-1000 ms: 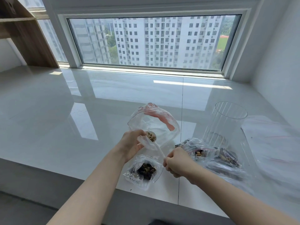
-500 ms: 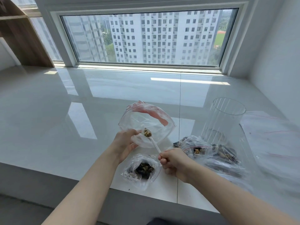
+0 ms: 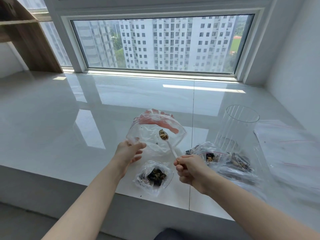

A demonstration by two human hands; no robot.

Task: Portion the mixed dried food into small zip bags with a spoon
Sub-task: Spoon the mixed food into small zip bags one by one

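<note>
Nearest, small filled bag (image 3: 153, 175) lies on the sill (image 3: 52, 129); right hand (image 3: 190, 170) pinches spoon (image 3: 168, 143) handle, left hand (image 3: 129, 152) pinches big bag (image 3: 152, 134) rim. Spoon, loaded with dried food (image 3: 163, 134), has pushed farther into the big bag's mouth since a second ago. Looks like a dump or scoop underway.

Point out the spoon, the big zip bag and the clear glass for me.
spoon (image 3: 163, 135), head view, on its loaded bowl.
big zip bag (image 3: 156, 121), head view, on its red zip strip.
clear glass (image 3: 238, 129), head view, on its ribbed wall.
</note>
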